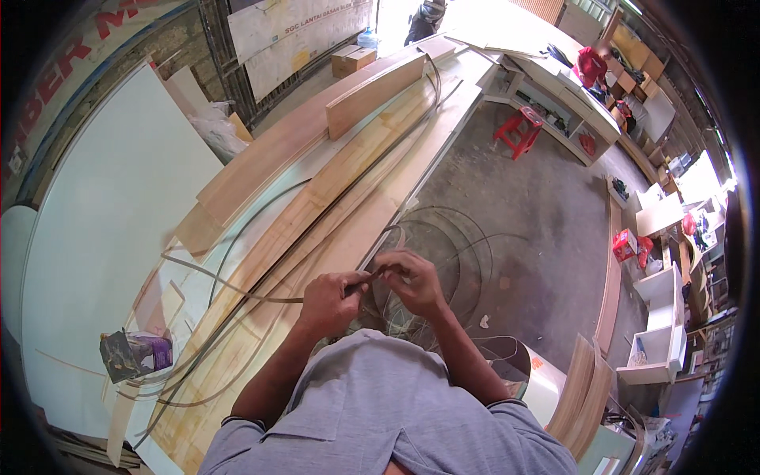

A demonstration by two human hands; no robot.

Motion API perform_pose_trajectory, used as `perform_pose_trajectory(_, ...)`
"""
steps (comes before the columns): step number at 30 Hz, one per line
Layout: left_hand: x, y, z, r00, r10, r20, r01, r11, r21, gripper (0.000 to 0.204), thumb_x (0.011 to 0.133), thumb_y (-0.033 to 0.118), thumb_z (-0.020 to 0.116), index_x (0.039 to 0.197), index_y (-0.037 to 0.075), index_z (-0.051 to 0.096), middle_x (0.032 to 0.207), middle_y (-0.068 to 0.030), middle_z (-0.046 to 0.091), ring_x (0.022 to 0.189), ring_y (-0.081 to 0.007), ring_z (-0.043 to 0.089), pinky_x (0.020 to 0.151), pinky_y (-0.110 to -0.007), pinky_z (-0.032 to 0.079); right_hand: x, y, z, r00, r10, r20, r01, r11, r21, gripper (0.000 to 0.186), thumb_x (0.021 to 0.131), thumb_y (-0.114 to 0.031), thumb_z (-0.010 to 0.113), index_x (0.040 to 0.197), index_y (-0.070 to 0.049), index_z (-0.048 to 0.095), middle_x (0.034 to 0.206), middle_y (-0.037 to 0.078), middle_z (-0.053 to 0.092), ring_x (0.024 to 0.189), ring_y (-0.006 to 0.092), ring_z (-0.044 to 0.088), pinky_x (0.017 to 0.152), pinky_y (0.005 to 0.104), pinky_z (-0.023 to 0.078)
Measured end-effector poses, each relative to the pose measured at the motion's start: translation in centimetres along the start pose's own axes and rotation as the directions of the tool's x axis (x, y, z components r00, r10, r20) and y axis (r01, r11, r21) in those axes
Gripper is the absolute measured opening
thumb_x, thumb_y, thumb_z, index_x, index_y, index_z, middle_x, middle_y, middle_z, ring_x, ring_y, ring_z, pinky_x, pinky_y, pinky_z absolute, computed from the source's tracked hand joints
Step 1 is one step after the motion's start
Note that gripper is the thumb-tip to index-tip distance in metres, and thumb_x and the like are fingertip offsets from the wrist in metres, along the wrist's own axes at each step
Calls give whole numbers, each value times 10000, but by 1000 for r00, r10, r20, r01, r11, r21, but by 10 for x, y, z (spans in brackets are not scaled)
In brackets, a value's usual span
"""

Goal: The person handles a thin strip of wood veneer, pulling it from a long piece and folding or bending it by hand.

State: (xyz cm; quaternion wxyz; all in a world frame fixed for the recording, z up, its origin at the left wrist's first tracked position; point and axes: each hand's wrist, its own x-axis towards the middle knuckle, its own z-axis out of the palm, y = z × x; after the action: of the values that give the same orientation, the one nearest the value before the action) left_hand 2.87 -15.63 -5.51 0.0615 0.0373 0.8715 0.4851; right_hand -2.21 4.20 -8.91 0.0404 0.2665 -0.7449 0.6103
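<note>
A thin, flexible brown edging strip [257, 296] runs between my hands and trails leftward over the workbench. My left hand [328, 304] is closed around it, thumb on top. Close beside it, my right hand [413, 283] has its fingers bent and pinching the strip; a short curled piece rises just beyond the knuckles. Both hands are in front of my chest at the bench's right edge. Under the strip lie long pale wooden boards [332, 198], with more dark and brown strips stretched along them.
A purple container with a dark block [136, 354] sits at the bench's near left. Loose strip coils [467, 245] lie on the floor to the right. A red stool [519, 131] stands farther off. A co-worker in red [590, 66] is at the far-right bench. A large white panel [103, 237] leans left.
</note>
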Motion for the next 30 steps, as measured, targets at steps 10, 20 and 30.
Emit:
perform_pose_trajectory(10,1,4,15,974,153,-169,-113,968,224,256,878,215,637,1090,106,731,807,-176,695,688,-319,686,629,-392,520,-8,-28,19,976,108,-187,-168,926,-339,150,827,-105,702,954,-29,682,941,157,649,836,299,677,736,378,547)
perform_pose_trajectory(20,-5,-2,23,952,239,-189,-180,942,282,205,858,195,595,1027,139,696,725,-194,649,677,-398,643,599,-491,489,-5,-24,21,992,14,-122,-73,867,-493,108,807,-123,679,842,-28,643,834,149,632,755,346,637,674,430,524)
perform_pose_trajectory(30,-12,2,18,968,185,-170,-142,961,238,249,857,211,621,1074,149,728,737,-182,664,689,-382,656,619,-476,499,-9,-6,11,992,70,-101,-100,939,-330,89,785,-79,650,782,-3,604,727,85,622,597,162,622,558,316,498)
